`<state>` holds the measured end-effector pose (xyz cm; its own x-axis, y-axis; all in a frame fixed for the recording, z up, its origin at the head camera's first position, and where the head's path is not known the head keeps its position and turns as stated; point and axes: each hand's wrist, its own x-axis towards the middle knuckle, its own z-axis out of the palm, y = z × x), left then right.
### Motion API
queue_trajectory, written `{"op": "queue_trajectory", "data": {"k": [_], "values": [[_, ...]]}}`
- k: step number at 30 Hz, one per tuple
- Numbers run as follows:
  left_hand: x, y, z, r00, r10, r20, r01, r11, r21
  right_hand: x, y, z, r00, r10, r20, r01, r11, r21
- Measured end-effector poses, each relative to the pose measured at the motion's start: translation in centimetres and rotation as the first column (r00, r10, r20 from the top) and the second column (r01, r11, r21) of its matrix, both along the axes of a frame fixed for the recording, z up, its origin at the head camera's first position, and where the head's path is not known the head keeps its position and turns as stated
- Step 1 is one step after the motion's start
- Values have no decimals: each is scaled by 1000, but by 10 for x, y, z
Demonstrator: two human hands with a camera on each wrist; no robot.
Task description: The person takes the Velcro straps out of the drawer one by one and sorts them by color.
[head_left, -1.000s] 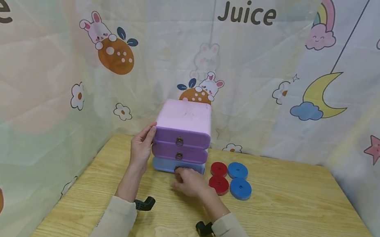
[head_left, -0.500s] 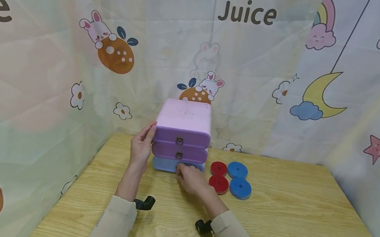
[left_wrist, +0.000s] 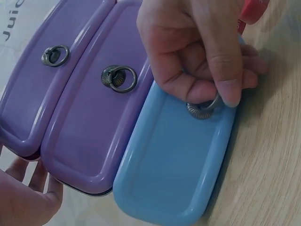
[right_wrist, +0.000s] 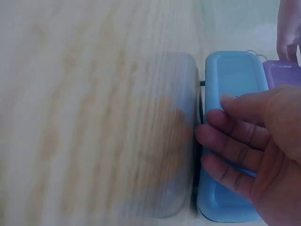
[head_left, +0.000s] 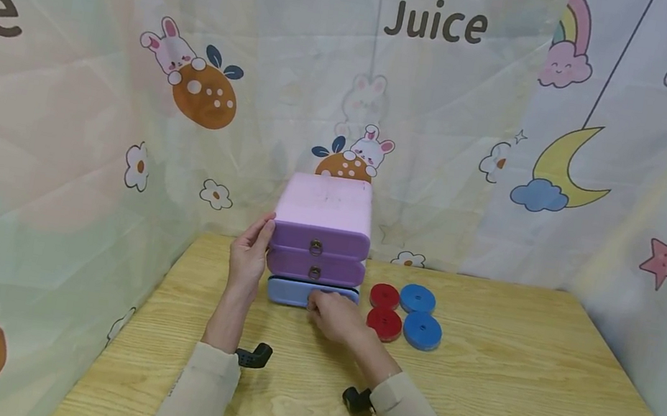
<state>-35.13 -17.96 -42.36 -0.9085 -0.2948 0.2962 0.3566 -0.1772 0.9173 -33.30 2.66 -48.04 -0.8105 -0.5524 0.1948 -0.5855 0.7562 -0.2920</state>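
Note:
A small chest of drawers (head_left: 326, 203), with a pink top, stands on the table. Its two upper drawers (left_wrist: 99, 108) are purple, each with a ring pull. The bottom blue drawer (left_wrist: 164, 160) sticks out slightly, with a dark gap above its front. My right hand (head_left: 339, 316) pinches that drawer's ring pull (left_wrist: 211, 103) between thumb and index finger, the other fingers curled loosely below. My left hand (head_left: 248, 256) rests against the chest's left side, fingers along the wall and thumb at the front edge; its fingertips (left_wrist: 38, 178) show beside the purple drawers in the left wrist view.
Right of the chest lie two red discs (head_left: 383, 324) and two blue discs (head_left: 421, 331), close together on the wooden table (head_left: 514, 389). A printed cloth (head_left: 287, 84) hangs behind and along both sides. Black wrist cameras (head_left: 357, 400) jut inward from both sleeves.
The right fingers have settled on the ring pull, and the blue drawer has come forward a little, with a dark gap showing above it. The left hand stays at the chest's side.

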Motion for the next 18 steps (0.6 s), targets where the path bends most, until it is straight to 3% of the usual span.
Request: {"op": "queue_trajectory", "data": {"k": [6,18], "values": [[0,0,-1,1000,5,13,-5,1000,3,6,2,-1,1000,21,16,-21,1000,3],[-1,1,-1,1000,1,-2,0,1000,17,8,9,-2,996,75,45,-68,986,-154]]}}
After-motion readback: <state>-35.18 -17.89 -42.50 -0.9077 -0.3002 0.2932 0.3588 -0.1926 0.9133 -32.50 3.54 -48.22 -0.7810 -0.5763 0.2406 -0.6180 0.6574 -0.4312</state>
